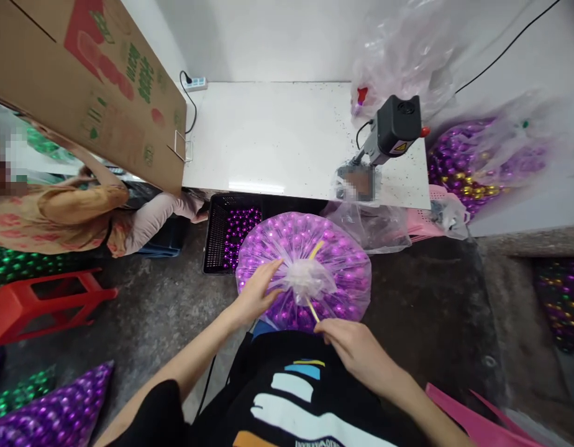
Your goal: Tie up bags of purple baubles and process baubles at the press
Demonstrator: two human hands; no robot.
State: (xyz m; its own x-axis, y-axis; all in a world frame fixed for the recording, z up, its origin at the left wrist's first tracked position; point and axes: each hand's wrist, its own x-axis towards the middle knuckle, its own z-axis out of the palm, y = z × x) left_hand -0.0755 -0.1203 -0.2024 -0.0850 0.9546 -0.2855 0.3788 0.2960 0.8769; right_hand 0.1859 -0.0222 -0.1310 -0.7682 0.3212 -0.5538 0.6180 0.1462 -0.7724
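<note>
In my head view, the clear plastic bag of purple baubles (347,282) sits directly before me. The yellow tie (312,310) slants from its bunched neck (309,278) toward my right hand (355,345), which pinches the near end. My left hand (256,292), thumb and fingers spread, is beside the neck's left side.

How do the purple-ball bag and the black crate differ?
The bag is translucent film; the crate is black plastic with perforated sides.
The bag is rounded and gathered on top; the crate is rectangular and open.
The right hand grips a yellow strip at the bag's neck; neither hand touches the crate.
Both hold shiny purple balls.
</note>
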